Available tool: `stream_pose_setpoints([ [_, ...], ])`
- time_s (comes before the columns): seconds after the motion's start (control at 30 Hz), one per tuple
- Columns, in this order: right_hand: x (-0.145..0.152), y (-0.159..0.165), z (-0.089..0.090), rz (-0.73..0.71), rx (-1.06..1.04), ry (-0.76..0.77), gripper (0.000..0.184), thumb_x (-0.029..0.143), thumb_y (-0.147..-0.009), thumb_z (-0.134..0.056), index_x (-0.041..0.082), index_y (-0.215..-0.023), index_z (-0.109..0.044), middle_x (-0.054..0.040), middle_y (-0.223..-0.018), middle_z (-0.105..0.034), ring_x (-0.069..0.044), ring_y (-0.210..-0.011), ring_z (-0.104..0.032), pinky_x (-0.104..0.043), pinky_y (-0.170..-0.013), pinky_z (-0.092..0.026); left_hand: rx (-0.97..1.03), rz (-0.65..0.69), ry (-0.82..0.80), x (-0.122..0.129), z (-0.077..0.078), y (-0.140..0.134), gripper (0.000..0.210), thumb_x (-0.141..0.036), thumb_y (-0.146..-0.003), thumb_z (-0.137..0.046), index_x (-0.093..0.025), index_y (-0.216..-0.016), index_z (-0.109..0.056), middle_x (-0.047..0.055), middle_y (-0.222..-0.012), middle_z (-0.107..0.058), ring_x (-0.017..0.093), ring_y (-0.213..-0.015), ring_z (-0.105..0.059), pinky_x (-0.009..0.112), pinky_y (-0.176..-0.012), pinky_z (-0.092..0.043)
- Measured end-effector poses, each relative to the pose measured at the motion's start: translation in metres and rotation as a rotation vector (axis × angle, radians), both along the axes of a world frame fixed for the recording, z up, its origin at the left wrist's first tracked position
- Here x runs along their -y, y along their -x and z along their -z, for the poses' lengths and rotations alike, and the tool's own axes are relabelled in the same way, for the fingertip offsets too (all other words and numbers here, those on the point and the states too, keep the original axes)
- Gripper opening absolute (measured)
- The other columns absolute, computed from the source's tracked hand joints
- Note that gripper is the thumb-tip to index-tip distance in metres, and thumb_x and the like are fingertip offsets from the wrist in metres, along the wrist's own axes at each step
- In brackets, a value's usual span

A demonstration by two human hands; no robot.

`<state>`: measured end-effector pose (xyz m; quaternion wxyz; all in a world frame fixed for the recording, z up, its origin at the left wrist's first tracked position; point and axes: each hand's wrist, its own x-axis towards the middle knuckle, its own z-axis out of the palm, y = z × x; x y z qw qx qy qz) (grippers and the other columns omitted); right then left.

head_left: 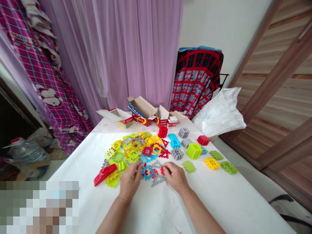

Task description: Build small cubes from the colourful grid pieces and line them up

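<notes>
My left hand (130, 179) has its fingers pinched together at the near edge of the pile, left of a blue gear-shaped piece (148, 172); what it holds, if anything, is hidden. Thumb and fingers of my right hand (175, 176) close on a small red plastic building piece (162, 170). Between the hands lie more red pieces and a grey flat piece (158, 181). Just beyond spreads a loose pile of interlocking plastic pieces (133, 155) in green, yellow, red, blue and grey. A red curved piece (105, 174) rests left of my left hand.
Sorted stacks stand to the right: a green one (194, 151), a grey one (177, 154), a yellow one (212, 163) and a red one (203, 140). Opened cardboard boxes (141, 112) line the table's far edge. A white plastic bag (219, 113) sits at the far right corner.
</notes>
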<state>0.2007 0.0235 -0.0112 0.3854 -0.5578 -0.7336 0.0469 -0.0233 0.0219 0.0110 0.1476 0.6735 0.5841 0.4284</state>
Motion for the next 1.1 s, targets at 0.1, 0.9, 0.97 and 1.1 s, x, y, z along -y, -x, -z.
stream_pose_setpoints([
  [0.1, -0.003, -0.004, 0.004, 0.083, -0.060, 0.031, 0.022, 0.027, -0.087, -0.046, 0.022, -0.082, -0.067, -0.0020, -0.076, -0.071, -0.015, -0.066, -0.064, -0.022, -0.064, -0.044, -0.032, 0.004, -0.007, 0.006, 0.000, -0.001, 0.028, -0.037, -0.089, -0.046, -0.026, -0.097, -0.071, 0.003, -0.087, -0.077, 0.018, -0.075, -0.071, 0.029, -0.072, -0.055],
  [0.9, -0.009, -0.003, 0.003, 0.105, -0.164, 0.168, 0.020, 0.028, -0.081, -0.049, 0.026, -0.079, -0.069, 0.0018, -0.064, -0.070, -0.015, -0.056, -0.061, -0.023, -0.057, -0.037, -0.761, -0.102, 0.324, -0.121, -0.062, 0.061, 0.030, -0.028, -0.089, -0.054, -0.026, -0.117, -0.065, 0.007, -0.132, -0.061, 0.024, -0.116, -0.059, 0.038, -0.099, -0.044],
  [0.97, -0.009, -0.002, 0.002, 0.101, -0.166, 0.179, 0.020, 0.028, -0.082, -0.049, 0.027, -0.079, -0.069, 0.0020, -0.065, -0.071, -0.015, -0.056, -0.061, -0.023, -0.057, -0.037, -0.758, -0.097, 0.364, -0.129, -0.061, 0.059, 0.029, -0.032, -0.090, -0.057, -0.022, -0.116, -0.064, 0.009, -0.130, -0.061, 0.024, -0.115, -0.059, 0.043, -0.099, -0.045],
  [1.1, -0.009, -0.001, 0.000, 0.106, -0.158, 0.166, 0.020, 0.027, -0.082, -0.050, 0.027, -0.079, -0.069, 0.0026, -0.065, -0.071, -0.015, -0.057, -0.062, -0.023, -0.056, -0.037, -0.699, -0.118, 0.425, -0.137, -0.057, 0.057, 0.032, -0.038, -0.090, -0.059, -0.018, -0.115, -0.061, 0.008, -0.120, -0.062, 0.021, -0.105, -0.061, 0.046, -0.091, -0.051],
])
